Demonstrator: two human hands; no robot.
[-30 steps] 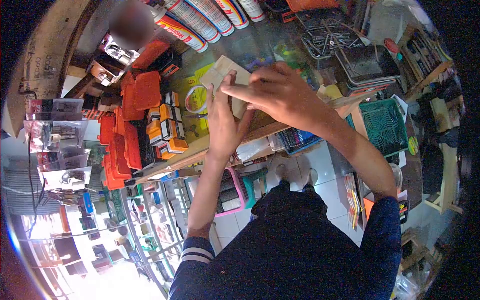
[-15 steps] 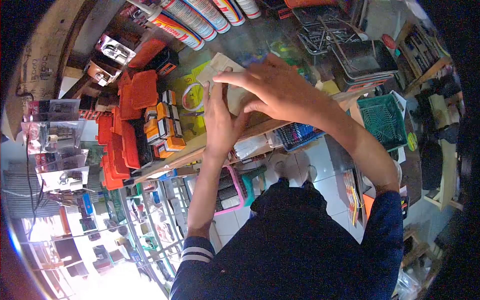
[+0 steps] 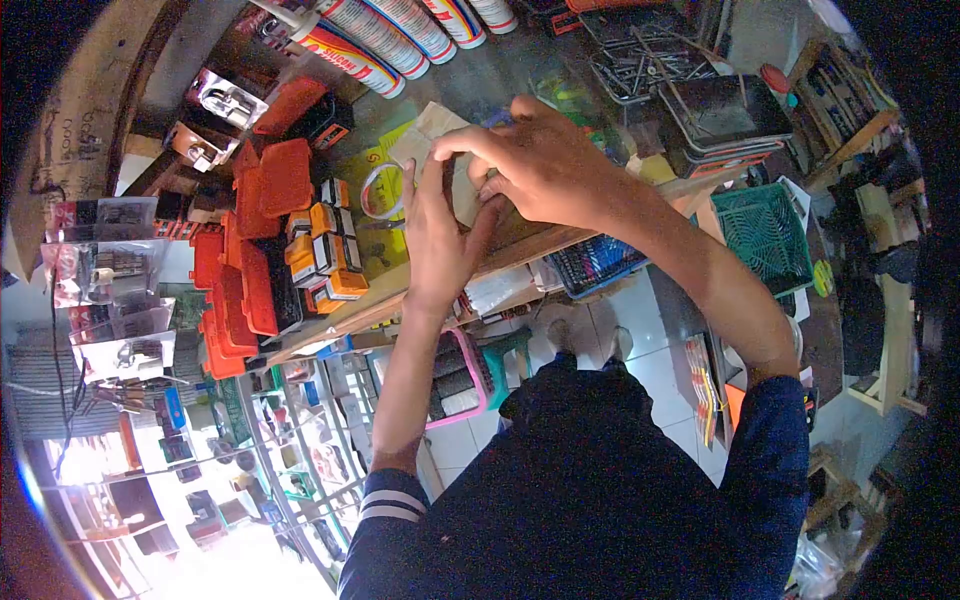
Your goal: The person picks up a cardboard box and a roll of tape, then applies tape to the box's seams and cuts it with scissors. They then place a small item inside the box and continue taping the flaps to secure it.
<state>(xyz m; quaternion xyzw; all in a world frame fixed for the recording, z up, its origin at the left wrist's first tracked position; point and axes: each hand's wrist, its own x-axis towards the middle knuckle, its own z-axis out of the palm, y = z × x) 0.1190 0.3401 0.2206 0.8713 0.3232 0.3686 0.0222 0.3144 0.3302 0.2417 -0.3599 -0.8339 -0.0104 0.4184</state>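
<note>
A tan, flat piece that looks like folded paper or cardboard [image 3: 430,130] is between my hands, above the table edge. My left hand [image 3: 437,235] grips it from the near side, fingers pointing up and thumb toward the right. From the right, my right hand [image 3: 550,165] bends over it, index fingertip at the left fingers and thumb close to the left thumb. Its fingers are curled, and the contact points are partly hidden. Just left of my left fingers, a pale ring-shaped roll [image 3: 383,192] lies on a yellow sheet [image 3: 392,245].
Orange cases [image 3: 255,285] and small orange-white boxes [image 3: 330,250] stand at the left. Several sealant tubes [image 3: 350,60] lie at the back. A metal tray of loose hardware [image 3: 650,65] sits back right, near a green basket [image 3: 765,240]. A blue basket [image 3: 595,268] is below the table edge.
My right fingers have curled more, and the right thumb has come in nearer the left thumb. My left hand has barely moved, still on the tan piece.
</note>
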